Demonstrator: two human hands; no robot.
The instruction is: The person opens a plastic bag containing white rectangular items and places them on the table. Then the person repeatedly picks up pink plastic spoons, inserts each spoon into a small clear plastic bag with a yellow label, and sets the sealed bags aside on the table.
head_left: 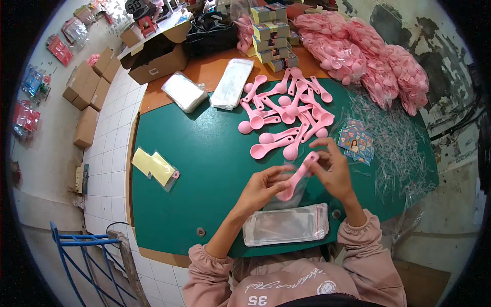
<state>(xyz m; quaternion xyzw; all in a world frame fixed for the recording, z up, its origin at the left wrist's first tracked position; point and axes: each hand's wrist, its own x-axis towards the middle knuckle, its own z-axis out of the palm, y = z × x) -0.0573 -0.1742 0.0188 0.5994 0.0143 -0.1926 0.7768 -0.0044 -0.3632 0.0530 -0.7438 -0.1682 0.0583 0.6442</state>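
Both hands hold a pink plastic spoon at a slant over the green table, just above a stack of clear plastic bags. My left hand is closed at the spoon's bowl end. My right hand pinches the end of its handle. A loose clear bag hangs around or behind the bowl; which of these I cannot tell. Beyond my hands lies a loose heap of pink spoons. Small printed cards sit to the right of the heap.
Yellow cards in clear sleeves lie at the left. More bag stacks rest at the far edge, near bundled card stacks. Big bags of pink spoons and clear plastic strips fill the right side. A cardboard box stands far left.
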